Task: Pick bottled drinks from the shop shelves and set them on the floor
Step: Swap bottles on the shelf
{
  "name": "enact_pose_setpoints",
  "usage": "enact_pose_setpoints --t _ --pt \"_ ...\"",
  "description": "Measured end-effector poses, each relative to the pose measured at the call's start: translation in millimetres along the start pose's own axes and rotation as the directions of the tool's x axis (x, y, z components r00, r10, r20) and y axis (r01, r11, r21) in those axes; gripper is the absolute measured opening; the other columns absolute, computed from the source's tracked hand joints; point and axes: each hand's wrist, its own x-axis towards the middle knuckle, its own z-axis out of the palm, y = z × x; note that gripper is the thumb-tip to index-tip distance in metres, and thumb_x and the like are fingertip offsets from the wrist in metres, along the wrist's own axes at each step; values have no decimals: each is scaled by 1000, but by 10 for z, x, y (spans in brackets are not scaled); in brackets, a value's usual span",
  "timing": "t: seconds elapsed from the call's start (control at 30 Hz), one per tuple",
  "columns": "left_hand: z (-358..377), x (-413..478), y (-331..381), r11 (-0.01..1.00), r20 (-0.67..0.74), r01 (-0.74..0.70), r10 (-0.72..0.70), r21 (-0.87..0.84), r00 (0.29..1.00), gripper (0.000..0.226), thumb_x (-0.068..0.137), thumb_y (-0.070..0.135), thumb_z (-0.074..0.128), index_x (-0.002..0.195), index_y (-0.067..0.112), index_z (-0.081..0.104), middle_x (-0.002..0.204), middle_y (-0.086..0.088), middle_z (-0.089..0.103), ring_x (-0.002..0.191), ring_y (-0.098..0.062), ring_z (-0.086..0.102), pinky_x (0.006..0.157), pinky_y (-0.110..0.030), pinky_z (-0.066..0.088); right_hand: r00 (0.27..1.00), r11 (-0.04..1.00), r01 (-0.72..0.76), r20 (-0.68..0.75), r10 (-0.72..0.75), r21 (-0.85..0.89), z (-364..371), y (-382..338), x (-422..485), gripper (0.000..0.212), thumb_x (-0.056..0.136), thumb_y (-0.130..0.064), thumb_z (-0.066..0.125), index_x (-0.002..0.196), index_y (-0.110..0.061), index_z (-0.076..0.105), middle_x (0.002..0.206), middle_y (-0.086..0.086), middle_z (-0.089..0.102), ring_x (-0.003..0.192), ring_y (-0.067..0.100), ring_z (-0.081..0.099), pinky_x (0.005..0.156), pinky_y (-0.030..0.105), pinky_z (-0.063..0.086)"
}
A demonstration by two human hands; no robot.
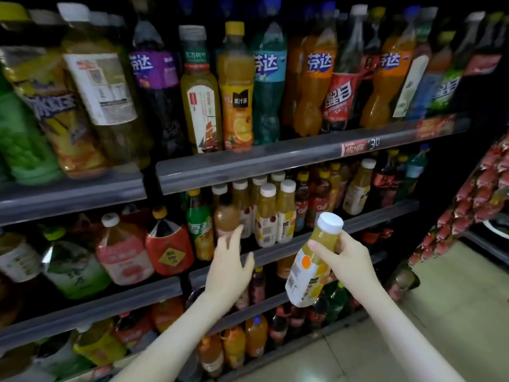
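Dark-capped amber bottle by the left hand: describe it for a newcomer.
On the second shelf, right bay, stands a cluster of white-capped yellow juice bottles. The amber plastic bottle sits at its left front, above the left hand's fingertips. Its cap alone is dark.

芬达 stands on the labels of the purple soda bottle (150, 67), the teal soda bottle (265, 64), the left orange soda bottle (316, 64) and the right orange soda bottle (391, 62). 醒目 is on the red-labelled bottle (337, 100) and the blue-green bottle (444, 89). The orange juice bottle (238, 106) reads 美汁源; the tea bottle (198, 86) probably reads 东方树叶. The red shelf tag (355, 147) reads 可口可乐, with 30 beside it. The white-capped juice bottle (308, 271) shows a barcode, its print unreadable.
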Motion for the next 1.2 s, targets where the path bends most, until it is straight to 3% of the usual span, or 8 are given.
enact_pose_setpoints --t 0.13,0.2,0.47,0.6,0.8,0.9,1.03,1.2 --pt "8 417 9 999 -137 18 -14 32 990 71 93 21 57 151 30 18 145 -17 28 132 -34 34 103 -37 39 1000 1000 7 13 -7 3 -84 79 328 17 78 -44 74 91 -36 66 84 -27 69 79 -10 63 64 13 46" --pt "14 560 11 993 -146 75 -61 89 987 71 93 20 56 151 29 17 144 -22 28 130 -40 31 102 -45 41 1000 999 -3 20 3 33 -90 121 443 17 77 -43 75 91 -36 66 84 -26 69 80 -10 63 65 13 46" --pt "46 852 -36 950 -164 173 -133 260 977 61 93 20 54 148 29 31 145 -24 30 129 -42 31 104 -50 35 975 992 50 208 -73 116 158 206 814 18 81 -35 74 96 -36 65 91 -25 70 85 -8 64 69 14 48" --pt "44 792 3 943 -203 138 -77 304 976 50 91 16 57 140 22 45 127 -26 42 114 -43 40 95 -48 40 966 989 74 239 -103 125 177 224 1014 19 79 -36 76 96 -36 66 91 -20 72 85 -6 65 74 22 51" --pt "61 690 94 878 -272 66 75 474 959 24 87 10 66 111 10 64 92 -25 49 81 -39 47 63 -43 47 953 987 95 276 -127 127 134 263 1194 20 78 -38 77 94 -41 65 91 -29 69 84 -9 64 62 8 48" --pt "75 712 141 856 -294 90 75 509 953 35 85 10 69 119 11 64 87 -24 49 77 -38 47 55 -38 42 953 986 96 272 -130 135 108 284 1246 21 78 -37 77 94 -41 65 91 -30 69 85 -10 64 62 7 49" --pt "33 820 202 874 -252 145 -27 464 967 42 89 27 64 126 9 55 99 -21 55 91 -38 54 62 -37 42 954 985 95 269 -131 143 75 307 1300 21 78 -36 77 95 -39 65 90 -29 69 85 -10 64 63 6 49" --pt "87 758 273 834 -193 131 -29 537 981 42 94 49 48 114 12 48 72 0 47 61 -25 55 47 -28 30 958 981 93 254 -135 172 38 338 1332 19 77 -33 77 92 -37 65 88 -29 69 83 -10 64 62 4 46"
